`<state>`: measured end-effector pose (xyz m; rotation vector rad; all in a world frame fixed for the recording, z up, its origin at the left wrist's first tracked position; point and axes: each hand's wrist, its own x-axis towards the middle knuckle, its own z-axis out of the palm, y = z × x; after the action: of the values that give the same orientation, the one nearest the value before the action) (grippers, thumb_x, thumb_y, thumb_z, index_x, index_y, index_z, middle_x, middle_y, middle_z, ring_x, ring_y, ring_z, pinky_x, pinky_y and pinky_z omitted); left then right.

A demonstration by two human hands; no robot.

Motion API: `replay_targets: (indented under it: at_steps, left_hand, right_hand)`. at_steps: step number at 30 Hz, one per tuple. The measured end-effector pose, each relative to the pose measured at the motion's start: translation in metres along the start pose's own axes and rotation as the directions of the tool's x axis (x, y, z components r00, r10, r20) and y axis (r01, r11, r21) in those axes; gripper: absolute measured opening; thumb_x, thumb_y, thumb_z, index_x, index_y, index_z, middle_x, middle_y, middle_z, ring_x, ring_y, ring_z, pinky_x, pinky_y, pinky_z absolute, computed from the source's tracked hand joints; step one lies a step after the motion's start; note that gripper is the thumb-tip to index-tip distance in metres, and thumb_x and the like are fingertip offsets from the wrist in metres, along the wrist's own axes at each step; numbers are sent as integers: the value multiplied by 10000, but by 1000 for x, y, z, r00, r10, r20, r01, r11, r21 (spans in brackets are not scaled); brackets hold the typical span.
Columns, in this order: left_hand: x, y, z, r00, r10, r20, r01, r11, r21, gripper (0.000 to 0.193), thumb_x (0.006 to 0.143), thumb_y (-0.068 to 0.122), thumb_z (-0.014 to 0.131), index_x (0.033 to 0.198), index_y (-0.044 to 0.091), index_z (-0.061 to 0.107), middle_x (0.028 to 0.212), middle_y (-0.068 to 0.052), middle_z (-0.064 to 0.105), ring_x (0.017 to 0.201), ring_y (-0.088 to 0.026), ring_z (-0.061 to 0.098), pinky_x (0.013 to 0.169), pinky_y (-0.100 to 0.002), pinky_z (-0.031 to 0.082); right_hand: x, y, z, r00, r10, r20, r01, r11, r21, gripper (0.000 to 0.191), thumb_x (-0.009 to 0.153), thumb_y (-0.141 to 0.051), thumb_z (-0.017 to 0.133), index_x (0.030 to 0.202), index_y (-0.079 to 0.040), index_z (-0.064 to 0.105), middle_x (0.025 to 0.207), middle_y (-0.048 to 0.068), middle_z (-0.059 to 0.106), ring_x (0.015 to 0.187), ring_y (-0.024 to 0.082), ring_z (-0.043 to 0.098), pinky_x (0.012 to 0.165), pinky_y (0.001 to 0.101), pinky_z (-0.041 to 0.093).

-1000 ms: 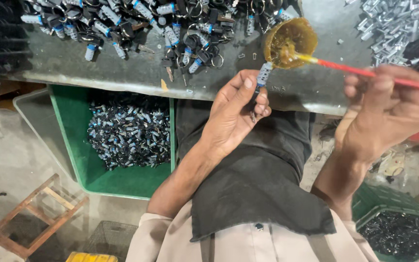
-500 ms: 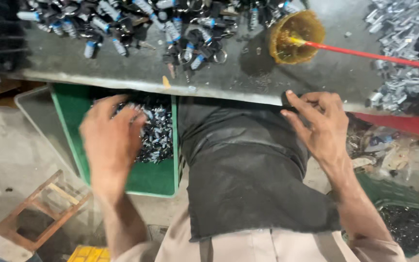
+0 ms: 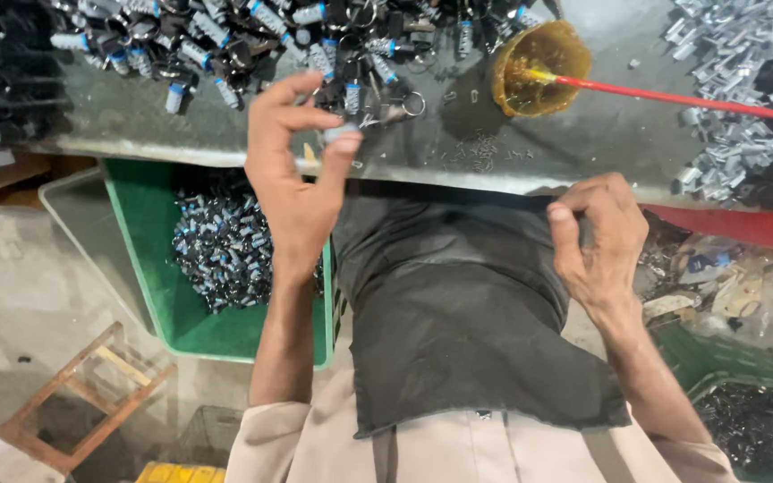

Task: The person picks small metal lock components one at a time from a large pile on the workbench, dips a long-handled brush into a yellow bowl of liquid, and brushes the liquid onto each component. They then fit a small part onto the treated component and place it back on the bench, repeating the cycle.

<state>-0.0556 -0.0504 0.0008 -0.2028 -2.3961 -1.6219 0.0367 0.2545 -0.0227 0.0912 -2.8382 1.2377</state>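
Thumb and forefinger of the left hand (image 3: pixel 293 179) pinch a small grey metal piece (image 3: pixel 342 132) just over the near edge of the tabletop (image 3: pixel 458 152); it looks light, stiff and smooth (likely slippery), best nipped across its short sides; the right hand (image 3: pixel 597 237) curls its fingers at that same edge over the dark apron (image 3: pixel 458 304), holding nothing I can make out; beyond lie the heap of key rings (image 3: pixel 252 36) and an amber cup (image 3: pixel 539 67); a green bin (image 3: pixel 149 268) sits below.
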Motion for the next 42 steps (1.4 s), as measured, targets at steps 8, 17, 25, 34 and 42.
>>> replay_targets:
  at_steps: [8,17,25,34,42]
  left_hand:
    - [-39,35,38,594,-492,637,738,18,-674,324,1124,235,481,1358,28,568,868,-3,523,806,-83,538,845,-321,540]
    - [-62,41,57,609,-506,611,729,53,-682,300,1094,221,605,1347,66,555,1004,-3,580,798,-68,544,648,-231,487]
    - [-63,35,53,587,-479,653,752,23,-659,312,1103,222,611,1345,26,595,998,-11,598,799,-62,528,639,-223,472]
    - [-46,27,49,714,-437,547,686,278,-673,322,1081,194,649,1324,5,553,1032,-84,695,873,-110,623,807,-279,540]
    - [-20,12,97,618,-508,600,644,-110,-757,256,1072,216,631,1247,36,584,960,-56,638,835,-134,616,769,-311,538]
  right_hand:
    - [25,-49,23,984,173,49,-168,789,590,164,979,103,740,1071,9,641,1090,89,597,949,107,612,851,232,531]
    - [36,-67,34,974,192,118,-220,689,690,168,960,137,754,1044,43,644,1065,97,617,989,126,644,903,245,544]
    - [31,-61,36,952,219,215,-303,562,770,153,1014,119,717,1066,15,617,1105,90,608,1016,134,658,915,265,574]
    - [48,-13,4,894,438,-97,-113,429,896,446,1111,-118,756,1440,-40,464,1106,61,577,896,160,623,701,250,513]
    - [45,10,-22,898,252,-361,0,820,573,241,1187,-103,719,1240,116,634,986,193,708,876,267,752,808,337,654]
